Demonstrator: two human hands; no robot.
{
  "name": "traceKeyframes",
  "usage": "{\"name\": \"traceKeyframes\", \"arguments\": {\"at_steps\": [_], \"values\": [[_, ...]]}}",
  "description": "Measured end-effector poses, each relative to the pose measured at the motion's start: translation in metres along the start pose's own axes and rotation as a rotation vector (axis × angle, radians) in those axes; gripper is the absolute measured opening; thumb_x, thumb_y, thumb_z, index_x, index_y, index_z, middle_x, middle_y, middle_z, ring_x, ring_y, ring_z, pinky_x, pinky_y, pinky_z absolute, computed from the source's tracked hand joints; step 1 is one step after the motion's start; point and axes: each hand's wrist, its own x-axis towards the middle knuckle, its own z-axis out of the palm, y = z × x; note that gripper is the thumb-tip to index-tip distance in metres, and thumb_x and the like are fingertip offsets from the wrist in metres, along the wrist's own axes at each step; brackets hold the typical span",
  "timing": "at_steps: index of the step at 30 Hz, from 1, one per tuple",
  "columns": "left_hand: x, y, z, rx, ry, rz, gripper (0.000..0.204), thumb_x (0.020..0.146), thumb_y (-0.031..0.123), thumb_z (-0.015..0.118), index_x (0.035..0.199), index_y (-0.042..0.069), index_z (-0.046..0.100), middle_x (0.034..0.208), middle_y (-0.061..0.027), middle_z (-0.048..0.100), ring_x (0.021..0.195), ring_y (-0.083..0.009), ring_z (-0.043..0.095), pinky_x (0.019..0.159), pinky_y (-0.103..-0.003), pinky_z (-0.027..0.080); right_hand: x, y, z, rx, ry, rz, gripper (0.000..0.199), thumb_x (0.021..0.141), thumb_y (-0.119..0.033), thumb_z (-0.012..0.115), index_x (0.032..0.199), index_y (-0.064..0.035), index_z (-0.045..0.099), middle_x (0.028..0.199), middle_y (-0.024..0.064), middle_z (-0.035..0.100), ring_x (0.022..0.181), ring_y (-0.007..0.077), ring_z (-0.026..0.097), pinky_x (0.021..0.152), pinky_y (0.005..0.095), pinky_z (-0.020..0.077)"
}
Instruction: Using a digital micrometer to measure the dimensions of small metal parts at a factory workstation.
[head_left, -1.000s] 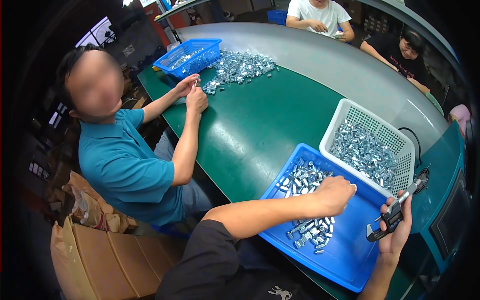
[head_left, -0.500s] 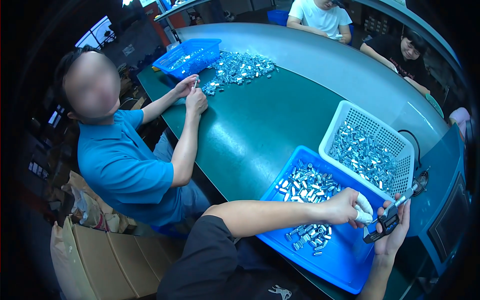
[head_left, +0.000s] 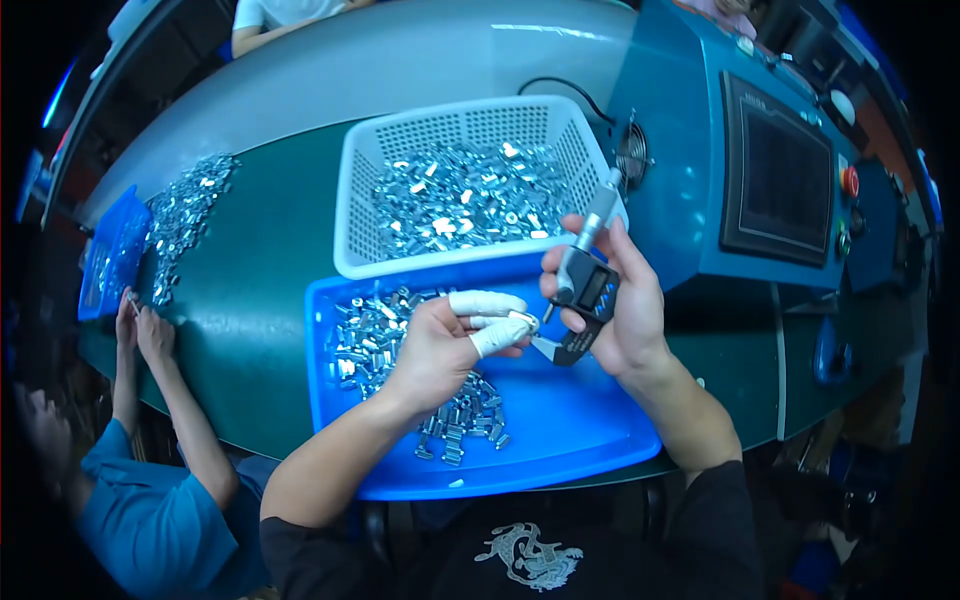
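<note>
We see a white mesh basket (head_left: 360, 180) full of shiny metal parts beside a blue machine (head_left: 690, 150) with a dark screen (head_left: 778, 180), a loose parts pile (head_left: 185, 215) on the green tabletop (head_left: 260, 300), and a co-worker in a blue shirt (head_left: 150, 520) at far left.

One white basket (head_left: 362, 190), two blue trays (head_left: 560, 420), one digital micrometer (head_left: 585, 300), countless metal parts (head_left: 460, 195).

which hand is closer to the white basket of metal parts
Right. The right hand, holding the digital micrometer, reaches the white basket's front corner; the left hand sits lower, over the blue tray.
</note>
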Motion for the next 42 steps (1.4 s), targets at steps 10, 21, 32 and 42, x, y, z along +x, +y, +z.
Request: {"name": "traceKeyframes", "arguments": {"at_steps": [10,21,32,42], "values": [[-0.0047,0.0006,0.0081,0.09,0.038,0.041,0.022,0.081,0.005,0.067,0.102,-0.002,0.063,0.096,-0.0129,0.066,0.085,-0.0198,0.066,0.068,-0.032,0.058,-0.0028,-0.0043,0.0034,-0.039,-0.038,0.01,0.053,0.099,-0.046,0.024,0.124,-0.0027,0.041,0.088,0.0141,0.06,0.072,0.0181,0.062,0.042,0.0229,0.0429],[-0.007,-0.0076,0.0059,-0.016,0.001,0.036,0.023,0.081,-0.001,0.066,0.103,-0.002,0.062,0.098,-0.0121,0.066,0.085,-0.0185,0.065,0.072,-0.033,0.057,-0.0055,-0.0042,0.0048,-0.003,-0.031,0.008,0.05,0.099,-0.044,0.026,0.12,-0.0026,0.045,0.087,0.0139,0.061,0.069,0.0156,0.063,0.04,0.0216,0.0427],[-0.0067,-0.0046,0.0088,-0.031,0.036,-0.019,0.024,0.082,0.0,0.065,0.105,-0.002,0.06,0.1,-0.0137,0.064,0.092,-0.0218,0.064,0.07,-0.033,0.058,-0.0045,-0.0041,0.0047,-0.013,0.004,-0.002,0.036,0.097,-0.041,0.039,0.103,-0.0065,0.047,0.082,0.0114,0.062,0.065,0.0136,0.063,0.038,0.0191,0.0406],[-0.005,-0.0055,0.0034,0.048,-0.013,0.08,0.023,0.08,0.0,0.067,0.103,-0.001,0.062,0.096,-0.0113,0.065,0.086,-0.0172,0.064,0.073,-0.03,0.055,-0.0087,-0.0047,0.0058,0.087,-0.015,0.026,0.037,0.097,-0.042,0.039,0.107,-0.0073,0.046,0.083,0.0121,0.062,0.066,0.014,0.063,0.038,0.0203,0.0401]]}}
